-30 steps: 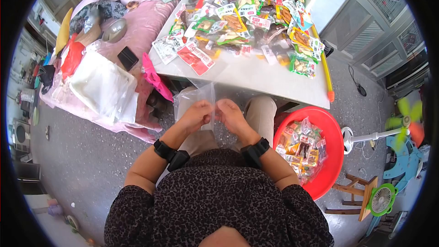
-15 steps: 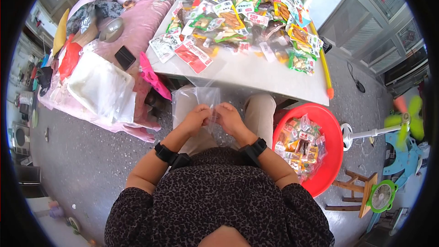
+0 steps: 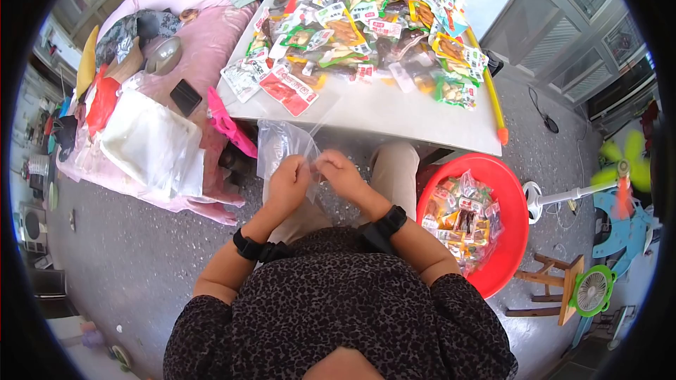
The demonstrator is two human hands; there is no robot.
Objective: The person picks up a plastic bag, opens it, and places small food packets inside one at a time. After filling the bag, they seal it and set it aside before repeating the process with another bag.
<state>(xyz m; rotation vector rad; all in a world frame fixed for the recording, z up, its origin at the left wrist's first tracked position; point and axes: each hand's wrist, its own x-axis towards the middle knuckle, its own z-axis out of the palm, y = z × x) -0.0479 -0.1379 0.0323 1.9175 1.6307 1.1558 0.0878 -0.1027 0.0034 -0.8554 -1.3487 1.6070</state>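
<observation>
A clear plastic bag (image 3: 273, 146) hangs above my lap, just off the table's front edge. My left hand (image 3: 289, 181) is closed, with its fingertips pinching the bag's edge. Close beside it, my right hand (image 3: 341, 174) also pinches the film, the two hands almost touching. The bag looks flat, and its lower part is partly hidden behind my left hand. Beyond the hands, many small snack packets (image 3: 345, 28) lie heaped on the white table (image 3: 380, 116). A red-labelled packet (image 3: 290, 90) is nearest the table's front left.
To my right stands a red basin (image 3: 517, 222) holding bagged packets (image 3: 468, 222). A yellow stick (image 3: 496, 98) runs along the table's right edge. On the left is a pink-covered bed (image 3: 211, 42) with a white tray (image 3: 151, 144). A wooden stool (image 3: 569, 285) and fans stand at right.
Both hands, still pinching the bag, have turned a little. The bag has swung up and left toward the table edge. The view has shifted slightly.
</observation>
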